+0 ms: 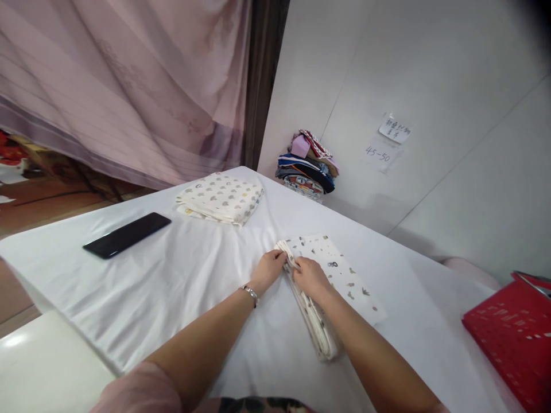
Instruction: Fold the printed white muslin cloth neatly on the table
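A white cloth (329,261) with small grey and green prints lies partly folded on the white-covered table, its left side gathered into a thick layered strip. My left hand (271,268), a bracelet on its wrist, pinches the far end of that strip at its left edge. Just to the right, my right hand (310,277) grips the same folded layers, its fingers curled over them. The near end of the strip shows a rounded stack of folds, while the flat part spreads out to the right. Beyond my hands sits another folded cloth (224,198) with grey prints.
A black phone (127,235) rests at the left on the white tablecloth (181,287). Folded clothes (306,166) are piled by the wall at the far edge. At right stands a red bag (512,338). A pink curtain (142,86) hangs behind; paper notes (394,129) are on the wall.
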A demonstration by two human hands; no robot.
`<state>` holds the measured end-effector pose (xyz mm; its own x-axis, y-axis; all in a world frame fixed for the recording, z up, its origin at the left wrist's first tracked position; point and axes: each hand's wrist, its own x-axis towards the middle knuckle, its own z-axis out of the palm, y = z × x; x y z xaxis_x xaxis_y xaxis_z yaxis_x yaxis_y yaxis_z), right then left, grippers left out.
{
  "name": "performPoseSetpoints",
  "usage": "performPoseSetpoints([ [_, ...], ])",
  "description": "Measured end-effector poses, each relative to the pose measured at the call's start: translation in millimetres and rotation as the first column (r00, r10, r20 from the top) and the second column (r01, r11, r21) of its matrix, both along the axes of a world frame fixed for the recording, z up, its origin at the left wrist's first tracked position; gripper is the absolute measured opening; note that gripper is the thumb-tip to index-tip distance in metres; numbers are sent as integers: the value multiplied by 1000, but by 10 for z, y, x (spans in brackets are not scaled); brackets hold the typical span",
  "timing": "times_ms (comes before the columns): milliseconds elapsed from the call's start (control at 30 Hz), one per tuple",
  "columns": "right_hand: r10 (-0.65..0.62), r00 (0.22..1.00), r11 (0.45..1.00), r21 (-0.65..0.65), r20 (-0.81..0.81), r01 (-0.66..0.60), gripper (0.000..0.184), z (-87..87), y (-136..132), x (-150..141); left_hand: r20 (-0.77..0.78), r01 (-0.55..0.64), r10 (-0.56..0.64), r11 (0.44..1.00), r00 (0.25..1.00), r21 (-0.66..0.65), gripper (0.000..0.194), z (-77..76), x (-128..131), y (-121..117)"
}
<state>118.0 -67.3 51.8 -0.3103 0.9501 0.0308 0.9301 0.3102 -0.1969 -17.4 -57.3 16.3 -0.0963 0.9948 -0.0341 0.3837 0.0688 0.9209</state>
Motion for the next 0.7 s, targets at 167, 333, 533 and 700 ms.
performPoseSetpoints([
  [167, 9, 999, 1000, -22, 53, -7, 10, 7, -16, -28, 11, -2, 2, 1000, 1000, 9, 27, -31, -6, 22],
  [333, -28, 999, 999, -36, 23, 29, 14, 26, -5, -42, 11, 27, -27, 1000, 1000, -9, 23, 1, -3, 25],
  [533, -47, 994, 999, 9, -101, 48, 18, 47, 116, -63, 46, -1, 3, 999, 999, -41, 31, -13, -11, 53],
  [700, -68, 989, 998, -4, -129, 68, 15, -8, 206, -87, 84, 12, -10, 1000, 996, -29, 34, -50, -14, 83],
])
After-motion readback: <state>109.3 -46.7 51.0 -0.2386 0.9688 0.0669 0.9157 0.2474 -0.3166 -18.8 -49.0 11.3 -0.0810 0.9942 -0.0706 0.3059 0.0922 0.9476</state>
